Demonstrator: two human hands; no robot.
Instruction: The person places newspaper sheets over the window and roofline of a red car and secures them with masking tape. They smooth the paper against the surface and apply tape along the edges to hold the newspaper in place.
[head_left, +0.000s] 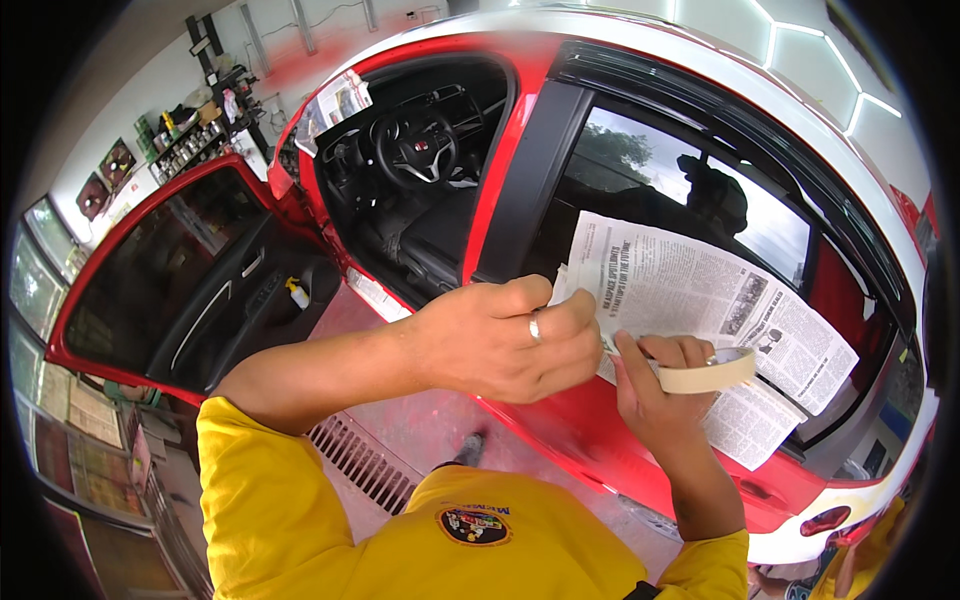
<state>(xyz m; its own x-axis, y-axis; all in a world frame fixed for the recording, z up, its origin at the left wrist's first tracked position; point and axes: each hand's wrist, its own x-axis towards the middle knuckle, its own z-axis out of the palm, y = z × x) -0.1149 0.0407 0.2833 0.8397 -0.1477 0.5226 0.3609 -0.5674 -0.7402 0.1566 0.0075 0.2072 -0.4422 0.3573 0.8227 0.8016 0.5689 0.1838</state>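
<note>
Masking tape point(712, 372), a cream roll, is the item in hand, and the account runs from the largest item down. A red car point(560, 420) fills the view, its front door point(170, 290) swung open at left, the steering wheel point(417, 147) visible inside. Newspaper sheets point(700, 300) lie flat against the rear side window point(690, 190). The left hand point(500, 340) is closed, fingers pinched at the paper's lower left edge, apparently on the tape's free end. The right hand point(655, 390) holds the roll, fingers hooked through its core, just below the paper. Judged light and thin, the tape is sticky on one face and tears easily; it is best held by the ring and the free end. The free end itself is hidden behind the left fingers, and the paper's lower corner behind the right hand.
</note>
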